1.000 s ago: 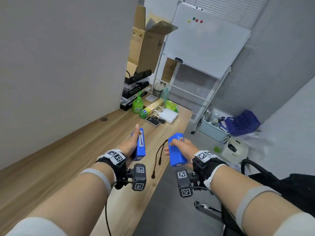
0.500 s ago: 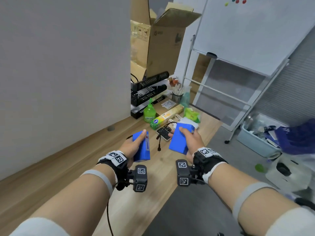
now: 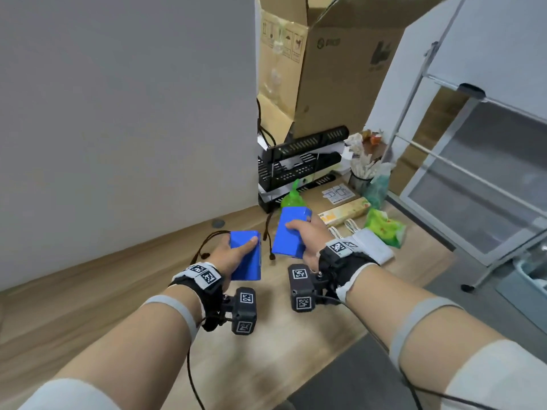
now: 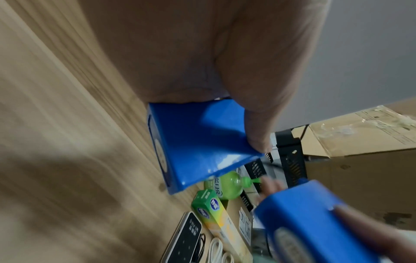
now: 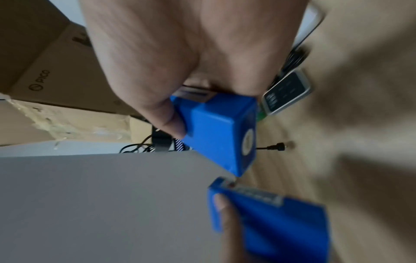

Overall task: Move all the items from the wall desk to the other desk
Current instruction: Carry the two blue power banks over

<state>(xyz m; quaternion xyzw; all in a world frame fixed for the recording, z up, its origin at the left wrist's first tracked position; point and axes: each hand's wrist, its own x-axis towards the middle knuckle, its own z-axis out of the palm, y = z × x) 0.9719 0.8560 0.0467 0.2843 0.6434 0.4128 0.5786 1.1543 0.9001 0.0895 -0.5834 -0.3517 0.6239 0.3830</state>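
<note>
Wooden desk [image 3: 124,294] by wall | left hand [image 3: 228,255], right hand [image 3: 305,235] each grip a blue pack [image 3: 247,255]; [image 3: 288,235] | set both flat near the far clutter; mind dangling leads

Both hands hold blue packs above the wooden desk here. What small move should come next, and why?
Probably lower both packs onto the bare desk just ahead. The left hand grips one blue pack, the right hand the other blue pack, both held near the clustered items by the green bottle.
</note>
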